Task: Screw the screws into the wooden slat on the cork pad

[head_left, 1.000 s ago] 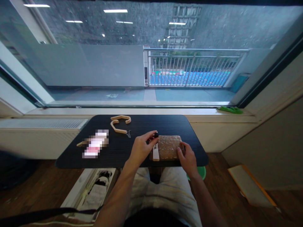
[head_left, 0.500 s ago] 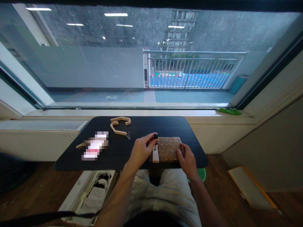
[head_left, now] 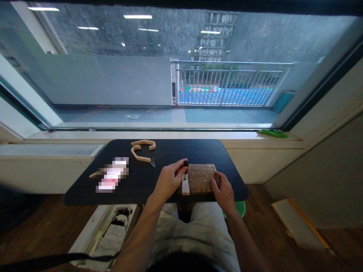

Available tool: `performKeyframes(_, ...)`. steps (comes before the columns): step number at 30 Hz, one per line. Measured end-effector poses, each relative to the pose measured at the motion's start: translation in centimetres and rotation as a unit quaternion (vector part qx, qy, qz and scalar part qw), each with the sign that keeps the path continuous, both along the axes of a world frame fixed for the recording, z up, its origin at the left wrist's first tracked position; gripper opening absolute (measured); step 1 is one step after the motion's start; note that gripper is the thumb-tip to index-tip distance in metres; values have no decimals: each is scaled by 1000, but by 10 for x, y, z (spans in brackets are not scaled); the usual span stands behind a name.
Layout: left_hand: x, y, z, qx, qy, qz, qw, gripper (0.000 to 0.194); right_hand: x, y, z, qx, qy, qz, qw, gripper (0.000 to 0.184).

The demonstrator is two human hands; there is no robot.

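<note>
A brown rectangular block in shiny clear wrapping (head_left: 200,179) lies on the dark table near its front edge. Along its left end runs a pale flat strip (head_left: 185,187). My left hand (head_left: 167,181) is closed in a pinch on a small black knob (head_left: 185,164) at the strip's upper end. My right hand (head_left: 224,190) grips the block's right end, thumb on top and fingers at the edge. What the knob belongs to is partly covered by my left fingers.
Two bent wooden hooks (head_left: 136,153) lie at the back left of the dark table (head_left: 181,149), with several small metal pieces (head_left: 153,163) beside them. Further left is a blurred-out flat item (head_left: 112,175) near a wooden piece. An open white box (head_left: 113,234) stands below the table.
Both hands keep their places on the block and knob. The whole view has shifted very slightly.
</note>
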State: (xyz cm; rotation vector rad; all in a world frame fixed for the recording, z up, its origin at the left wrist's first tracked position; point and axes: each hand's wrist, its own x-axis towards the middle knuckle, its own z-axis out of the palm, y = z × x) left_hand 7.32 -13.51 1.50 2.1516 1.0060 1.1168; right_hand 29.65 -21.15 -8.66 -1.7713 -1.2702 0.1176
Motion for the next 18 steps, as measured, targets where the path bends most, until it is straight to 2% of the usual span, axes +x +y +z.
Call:
performKeyframes(9, 1, 0, 0, -4, -2, -12, 1000, 32, 0, 0, -3, -4, 2, -4, 1000, 44)
performKeyframes(14, 1, -1, -1, -29, -22, -21, 999, 42, 1, 0, -1, -6, 1, -3, 1000, 44)
performKeyframes(18, 1, -2, 0, -11, -20, -31, 999, 35, 0, 0, 1, -14, 4, -3, 1000, 47)
